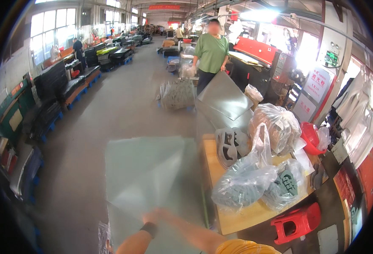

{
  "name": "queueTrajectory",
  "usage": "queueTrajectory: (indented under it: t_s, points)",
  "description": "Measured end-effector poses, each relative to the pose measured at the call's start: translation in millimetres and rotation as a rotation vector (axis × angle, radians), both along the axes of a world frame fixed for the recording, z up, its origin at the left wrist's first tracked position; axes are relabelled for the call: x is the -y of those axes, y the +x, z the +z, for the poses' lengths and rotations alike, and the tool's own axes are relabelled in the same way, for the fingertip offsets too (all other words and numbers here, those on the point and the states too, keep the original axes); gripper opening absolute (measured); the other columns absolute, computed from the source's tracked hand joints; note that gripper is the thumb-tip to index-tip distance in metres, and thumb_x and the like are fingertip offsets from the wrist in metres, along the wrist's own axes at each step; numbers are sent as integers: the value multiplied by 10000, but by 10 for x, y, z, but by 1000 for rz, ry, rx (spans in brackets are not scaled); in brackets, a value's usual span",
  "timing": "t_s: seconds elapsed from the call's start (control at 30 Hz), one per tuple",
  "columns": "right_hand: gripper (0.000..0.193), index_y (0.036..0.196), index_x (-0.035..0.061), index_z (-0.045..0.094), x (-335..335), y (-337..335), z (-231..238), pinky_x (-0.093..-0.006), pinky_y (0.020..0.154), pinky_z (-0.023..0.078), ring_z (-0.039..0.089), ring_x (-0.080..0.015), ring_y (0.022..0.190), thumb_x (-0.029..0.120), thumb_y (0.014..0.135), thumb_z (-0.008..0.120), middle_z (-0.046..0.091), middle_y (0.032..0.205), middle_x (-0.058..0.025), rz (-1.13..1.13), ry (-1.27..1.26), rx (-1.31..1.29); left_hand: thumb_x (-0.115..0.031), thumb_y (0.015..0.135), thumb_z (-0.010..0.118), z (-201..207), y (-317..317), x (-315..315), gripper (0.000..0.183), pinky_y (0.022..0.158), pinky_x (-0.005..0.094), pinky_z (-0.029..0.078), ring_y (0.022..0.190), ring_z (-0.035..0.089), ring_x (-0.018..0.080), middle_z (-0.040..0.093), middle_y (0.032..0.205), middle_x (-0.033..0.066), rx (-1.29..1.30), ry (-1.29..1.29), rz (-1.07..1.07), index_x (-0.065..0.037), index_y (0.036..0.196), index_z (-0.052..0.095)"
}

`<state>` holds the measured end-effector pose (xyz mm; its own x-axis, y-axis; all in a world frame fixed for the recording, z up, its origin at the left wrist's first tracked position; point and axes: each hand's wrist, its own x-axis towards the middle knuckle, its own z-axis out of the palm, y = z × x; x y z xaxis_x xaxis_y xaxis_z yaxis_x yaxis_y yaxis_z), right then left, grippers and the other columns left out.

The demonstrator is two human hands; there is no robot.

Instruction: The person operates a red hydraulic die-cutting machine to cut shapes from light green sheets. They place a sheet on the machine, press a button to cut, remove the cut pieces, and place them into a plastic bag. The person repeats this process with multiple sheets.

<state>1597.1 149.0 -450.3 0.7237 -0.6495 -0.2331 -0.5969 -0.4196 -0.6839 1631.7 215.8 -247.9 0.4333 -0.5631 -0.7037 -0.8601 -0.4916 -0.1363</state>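
Note:
A large grey-green sheet point(140, 169) with a dull sheen lies flat in front of me. My left hand point(151, 216), with a dark band on its wrist, is over the near part of the sheet. My right hand point(166, 215) comes across from a yellow sleeve and meets or overlaps the left one. Both hands are blurred, so their fingers cannot be made out. Whether they grip the sheet or only rest on it is unclear.
To the right, a yellow-topped table point(233, 220) carries clear plastic bags point(245, 182) of cut pieces. A red stool point(296, 223) stands beside it. Beyond, a person in green point(212, 53) holds a dark sheet point(225, 95). Stacked black goods point(53, 80) line the left aisle.

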Motion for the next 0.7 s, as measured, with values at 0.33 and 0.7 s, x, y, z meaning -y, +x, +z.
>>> queueTrajectory:
  t_s: [0.33,0.7]
  points:
    - [658,945,-19,661,-55,-548,-48,-450,829,453,587,-413,953,581,863,403,623,995,-266,109,424,152,-205,857,519,388,-558,-612,195,631,364,531,808,673,230,691,849,29,138,-357,-180,-166,841,710]
    - [576,904,-18,655,-767,-1592,1225,-438,796,470,604,-403,904,521,875,455,634,971,-254,221,434,165,-190,831,528,1329,-1264,-1356,194,558,387,528,718,677,260,683,760,60,45,-397,-263,-132,794,710]
